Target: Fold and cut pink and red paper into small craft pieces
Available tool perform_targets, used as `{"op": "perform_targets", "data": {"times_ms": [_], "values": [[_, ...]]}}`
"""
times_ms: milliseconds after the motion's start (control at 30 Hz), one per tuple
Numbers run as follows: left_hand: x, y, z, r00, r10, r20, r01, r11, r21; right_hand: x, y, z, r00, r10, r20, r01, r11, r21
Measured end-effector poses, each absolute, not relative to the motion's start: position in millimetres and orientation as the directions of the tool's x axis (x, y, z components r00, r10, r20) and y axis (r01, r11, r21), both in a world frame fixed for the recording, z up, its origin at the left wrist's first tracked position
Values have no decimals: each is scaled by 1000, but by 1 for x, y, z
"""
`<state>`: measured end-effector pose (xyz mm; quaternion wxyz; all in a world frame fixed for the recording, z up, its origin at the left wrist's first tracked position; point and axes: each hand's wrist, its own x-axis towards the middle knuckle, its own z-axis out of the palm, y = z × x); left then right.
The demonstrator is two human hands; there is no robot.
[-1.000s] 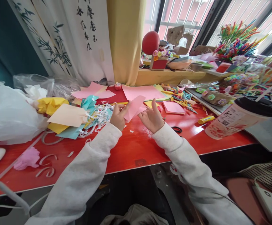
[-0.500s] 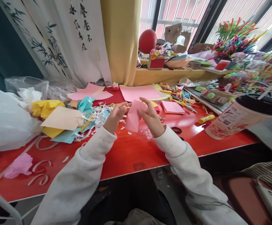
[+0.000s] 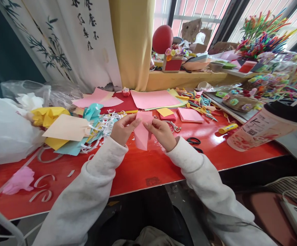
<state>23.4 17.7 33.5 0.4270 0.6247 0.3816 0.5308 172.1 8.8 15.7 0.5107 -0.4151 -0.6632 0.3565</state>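
Note:
A folded piece of pink paper (image 3: 141, 136) is held upright above the red table between both hands. My left hand (image 3: 124, 129) pinches its left edge between thumb and fingers. On the right edge, my right hand (image 3: 161, 132) grips it the same way. Behind the hands lie a small stack of red and yellow squares (image 3: 165, 112) and a stack of pink squares (image 3: 190, 115). Black-handled scissors (image 3: 193, 140) rest to the right of my right hand, with their blades hidden by the sleeve and hand.
A lidded cup (image 3: 261, 128) and a yellow glue stick (image 3: 227, 128) stand and lie at the right. White paper shreds (image 3: 108, 126), coloured sheets (image 3: 65, 128) and a white plastic bag (image 3: 7, 130) fill the left. Large pink sheets (image 3: 153, 99) lie at the back.
My left hand has closed on the paper's left edge, where its fingers were apart before. The paper and my right hand have come slightly lower and to the left.

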Motion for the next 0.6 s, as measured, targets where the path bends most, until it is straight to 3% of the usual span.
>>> {"op": "perform_targets", "data": {"times_ms": [300,600], "values": [[23,21,27,89,945,316,-27,-314,949,169,4,16,-18,857,516,225,506,-833],[26,15,32,54,953,298,-31,-296,955,167,-2,20,35,856,517,278,488,-827]]}}
